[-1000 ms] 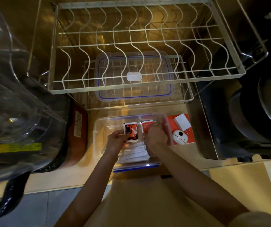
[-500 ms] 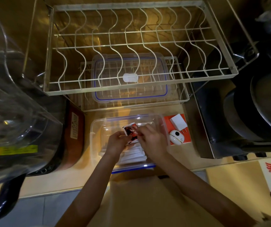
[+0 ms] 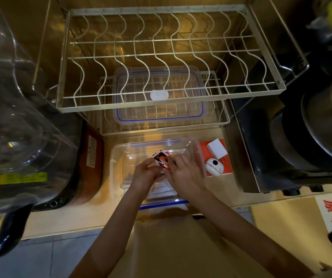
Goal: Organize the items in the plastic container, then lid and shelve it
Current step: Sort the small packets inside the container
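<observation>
Both the left hand [image 3: 144, 172] and right hand [image 3: 183, 171] pinch small red packets [image 3: 162, 160] over the plastic container [image 3: 117, 157]; loose grip risks packets scattering outside onto the worktop [image 3: 64, 219].

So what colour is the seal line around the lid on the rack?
Blue, running round the clear lid on the lower rack; seen in the head view.

We see a clear, glossy plastic container [image 3: 119, 167] with a blue rim, and a matching clear plastic lid [image 3: 159, 97] with a blue seal. The pale wire dish rack [image 3: 169, 57] looks like coated metal. The small red-and-white packets [image 3: 162, 160] appear glossy. The beige countertop [image 3: 70, 217] looks smooth.
</observation>
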Action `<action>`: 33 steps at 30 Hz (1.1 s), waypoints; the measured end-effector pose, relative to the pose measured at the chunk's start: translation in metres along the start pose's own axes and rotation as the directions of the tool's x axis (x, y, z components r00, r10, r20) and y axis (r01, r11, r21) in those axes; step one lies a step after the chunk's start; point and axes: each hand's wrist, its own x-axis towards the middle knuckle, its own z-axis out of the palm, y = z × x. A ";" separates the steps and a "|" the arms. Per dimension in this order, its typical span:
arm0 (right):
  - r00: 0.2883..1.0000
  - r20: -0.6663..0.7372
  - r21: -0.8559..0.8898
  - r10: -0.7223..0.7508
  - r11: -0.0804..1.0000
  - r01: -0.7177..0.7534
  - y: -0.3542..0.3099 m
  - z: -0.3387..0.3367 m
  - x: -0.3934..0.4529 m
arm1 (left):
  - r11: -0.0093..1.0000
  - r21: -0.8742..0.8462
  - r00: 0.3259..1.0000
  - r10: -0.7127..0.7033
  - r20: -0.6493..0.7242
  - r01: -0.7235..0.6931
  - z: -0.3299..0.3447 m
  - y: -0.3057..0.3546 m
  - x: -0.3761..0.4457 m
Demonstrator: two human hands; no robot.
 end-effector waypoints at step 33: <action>0.867 0.378 0.650 0.326 0.574 -0.499 0.000 0.014 0.030 | 0.706 0.655 0.921 0.387 -0.041 -0.267 -0.022 -0.012 0.032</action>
